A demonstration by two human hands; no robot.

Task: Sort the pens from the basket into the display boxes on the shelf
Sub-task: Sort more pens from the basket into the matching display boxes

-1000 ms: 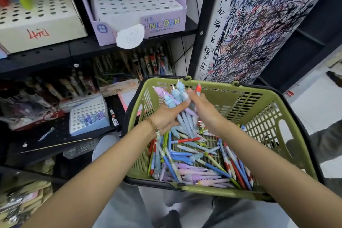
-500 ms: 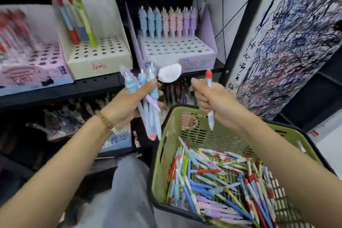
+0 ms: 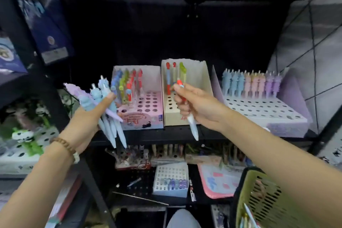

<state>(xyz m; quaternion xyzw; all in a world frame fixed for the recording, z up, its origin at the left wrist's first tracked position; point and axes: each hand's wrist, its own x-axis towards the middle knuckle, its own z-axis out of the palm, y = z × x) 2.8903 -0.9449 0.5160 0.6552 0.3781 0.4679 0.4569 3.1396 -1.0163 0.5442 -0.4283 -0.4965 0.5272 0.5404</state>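
Dark shelving fills our view, with the green basket (image 3: pixel 240 187) cut off at the lower right corner; a few pens show inside it, and we cannot tell what it rests on. If it sits loosely beside us, a reach towards the shelf could tip it.

Nearer the middle, our left hand (image 3: pixel 87 116) grips a bundle of pastel pens (image 3: pixel 109 116), thumb pressed across the barrels and fingers curled underneath. The pens fan out at different angles with their tips hanging down, so we judge the hold uneven. One could slide free and drop among the clutter on the lower shelf.

Our right hand (image 3: pixel 199 105) has its fingers curled round a single red-capped pen (image 3: pixel 191 124), pinched high near the cap, with the white barrel pointing down in front of the cream box (image 3: pixel 171 119). Held that high, the tip may wander and miss a hole.

Beyond it, the cream box holds three upright pens in its back row, close to our knuckles, and a careless push could knock them over. The pink box (image 3: pixel 142 120), just beside it on the left, also carries red-topped pens, so we could pick the wrong box. The lilac box (image 3: pixel 268 113), well to the right, holds blue, pink and purple pens like the bundle.
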